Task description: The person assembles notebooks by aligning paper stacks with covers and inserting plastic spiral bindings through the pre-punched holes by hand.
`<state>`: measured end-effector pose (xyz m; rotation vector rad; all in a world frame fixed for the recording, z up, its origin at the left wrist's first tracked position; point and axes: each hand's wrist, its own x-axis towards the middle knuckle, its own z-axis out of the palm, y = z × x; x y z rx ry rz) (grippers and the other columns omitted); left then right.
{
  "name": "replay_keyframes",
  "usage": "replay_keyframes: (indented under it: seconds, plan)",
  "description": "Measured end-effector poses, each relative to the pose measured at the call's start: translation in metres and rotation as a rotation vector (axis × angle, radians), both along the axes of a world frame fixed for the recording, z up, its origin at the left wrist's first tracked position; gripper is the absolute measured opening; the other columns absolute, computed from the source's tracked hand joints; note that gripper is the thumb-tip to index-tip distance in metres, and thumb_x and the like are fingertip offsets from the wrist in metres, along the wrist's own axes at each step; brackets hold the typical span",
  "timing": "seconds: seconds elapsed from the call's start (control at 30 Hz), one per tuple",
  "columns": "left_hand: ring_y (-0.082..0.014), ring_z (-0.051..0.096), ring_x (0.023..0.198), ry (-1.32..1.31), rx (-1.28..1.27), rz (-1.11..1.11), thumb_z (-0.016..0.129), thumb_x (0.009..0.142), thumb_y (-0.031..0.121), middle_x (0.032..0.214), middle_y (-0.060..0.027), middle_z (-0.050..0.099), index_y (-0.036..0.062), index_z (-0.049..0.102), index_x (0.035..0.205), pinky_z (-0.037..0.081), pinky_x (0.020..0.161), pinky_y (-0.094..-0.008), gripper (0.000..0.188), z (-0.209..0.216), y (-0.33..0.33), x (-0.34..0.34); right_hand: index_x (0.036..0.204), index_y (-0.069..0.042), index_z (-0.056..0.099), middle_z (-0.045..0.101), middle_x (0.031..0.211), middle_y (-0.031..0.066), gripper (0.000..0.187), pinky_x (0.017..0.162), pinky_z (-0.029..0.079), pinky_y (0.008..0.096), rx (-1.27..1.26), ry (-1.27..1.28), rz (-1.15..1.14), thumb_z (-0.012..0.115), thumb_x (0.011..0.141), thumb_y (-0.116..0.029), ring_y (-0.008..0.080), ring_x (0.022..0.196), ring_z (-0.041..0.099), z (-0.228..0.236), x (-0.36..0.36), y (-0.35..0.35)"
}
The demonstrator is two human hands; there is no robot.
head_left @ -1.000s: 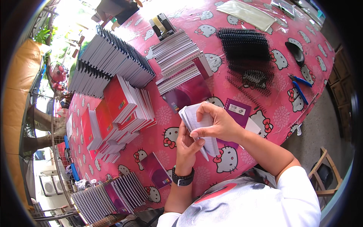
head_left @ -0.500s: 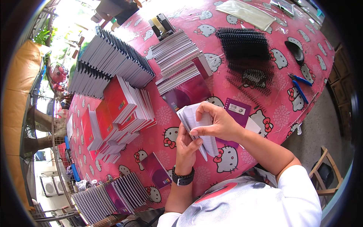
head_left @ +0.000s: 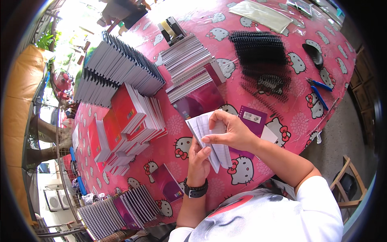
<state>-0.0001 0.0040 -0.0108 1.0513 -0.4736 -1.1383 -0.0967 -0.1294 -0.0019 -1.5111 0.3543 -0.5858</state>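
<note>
Both hands hold a block of white ruled notebook pages [head_left: 221, 156] low over the pink tablecloth, its leaves partly fanned apart. My left hand [head_left: 198, 160], with a black watch at the wrist, grips the lower left side of the block, thumb on the front. My right hand [head_left: 234, 131] is closed at its upper right, index finger curled and thumb against the leaves. Just beyond lies a stack of purple-covered notebook blocks [head_left: 197, 97]. A purple cover [head_left: 254, 117] with a white label is partly hidden under my right forearm. Another purple cover [head_left: 167, 183] lies left of my watch.
Red notebooks [head_left: 128, 111] and spiral-bound notebooks [head_left: 121, 60] are piled at left, more bound ones [head_left: 117, 209] at the near left. Black spiral coils [head_left: 260, 52], blue-handled pliers [head_left: 319, 92] and a black brush-like object [head_left: 313, 55] lie at right. A tape dispenser [head_left: 171, 30] stands at the back.
The leaves between my hands have spread further apart, and the block has turned slightly. My hands have barely moved.
</note>
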Motion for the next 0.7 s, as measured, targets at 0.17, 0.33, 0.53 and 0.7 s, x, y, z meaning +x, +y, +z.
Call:
replay_keyframes:
  seconds: [0.17,0.33,0.53,0.7]
  plan:
    - [-0.0221,0.055,0.105,-0.005,-0.003,-0.014,0.058,0.080,0.034,0.117,-0.0147,0.050,-0.0060,0.032,0.129,0.047,0.088,-0.0347,0.068,-0.003,0.000,0.000,0.082,-0.006,0.052,0.049,0.079,-0.0009,0.039,0.063,0.038,0.0214,-0.035,0.038,-0.041,0.078,0.071,-0.033,0.0062,0.073,0.045,0.003,0.000,0.001]
    - [-0.0228,0.055,0.105,0.039,0.017,-0.017,0.058,0.081,0.037,0.117,-0.0152,0.050,-0.0055,0.032,0.129,0.048,0.087,-0.0350,0.069,0.000,0.000,-0.002,0.084,-0.006,0.051,0.049,0.078,-0.0003,0.040,0.062,0.039,0.0222,-0.009,0.051,-0.054,0.078,0.071,-0.033,0.0066,0.073,0.046,0.003,-0.001,0.001]
    - [-0.0201,0.050,0.111,0.122,-0.016,-0.033,0.062,0.079,0.032,0.119,-0.0137,0.048,-0.0023,0.028,0.131,0.041,0.094,-0.0329,0.071,0.002,-0.002,0.001,0.097,-0.003,0.055,0.052,0.083,0.0031,0.027,0.074,0.042,0.0245,0.206,-0.074,-0.102,0.068,0.077,-0.015,0.0094,0.083,0.050,0.010,0.000,0.008]
    - [-0.0173,0.048,0.108,-0.048,-0.041,0.089,0.068,0.074,0.016,0.115,-0.0102,0.048,0.0040,0.027,0.128,0.041,0.093,-0.0312,0.069,0.004,-0.005,-0.003,0.099,-0.004,0.060,0.054,0.087,0.0042,0.022,0.078,0.042,0.0260,0.060,-0.069,0.056,0.060,0.077,-0.006,0.0112,0.087,0.052,0.000,-0.002,0.001]
